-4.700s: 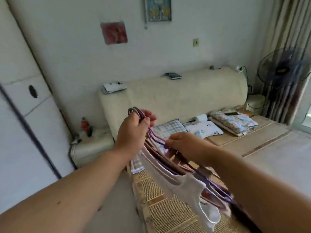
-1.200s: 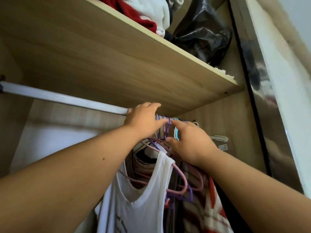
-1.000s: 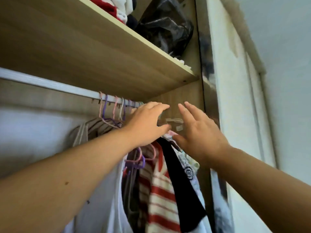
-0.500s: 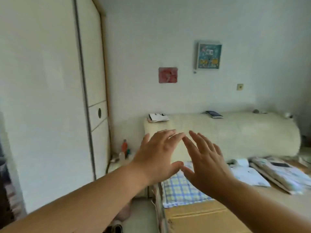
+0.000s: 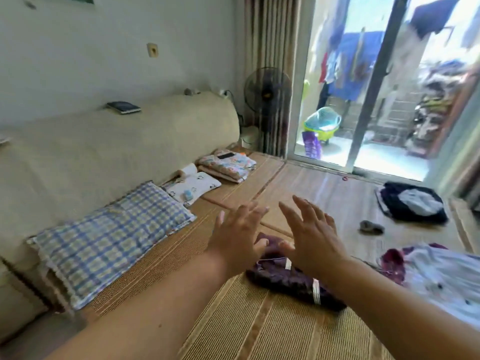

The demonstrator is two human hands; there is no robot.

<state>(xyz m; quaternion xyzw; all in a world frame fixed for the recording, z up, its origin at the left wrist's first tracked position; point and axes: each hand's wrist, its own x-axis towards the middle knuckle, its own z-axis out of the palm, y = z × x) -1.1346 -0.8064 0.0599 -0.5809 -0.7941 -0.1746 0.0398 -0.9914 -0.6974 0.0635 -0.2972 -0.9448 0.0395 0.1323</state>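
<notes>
My left hand (image 5: 237, 237) and right hand (image 5: 311, 237) hover, fingers spread and holding nothing, over the dark purple garment (image 5: 291, 281) lying right of the checked pillow (image 5: 111, 237) — best, I judge, to lower both together and gather its bulk — not one corner.

Purple garment (image 5: 283, 281): far end hidden behind left hand (image 5: 237, 239) & right hand (image 5: 311, 242). White floral cloth (image 5: 441, 276) cut off at R edge. Small grey lump (image 5: 371, 226) on mat (image 5: 259, 333): too blurry to ID.
</notes>
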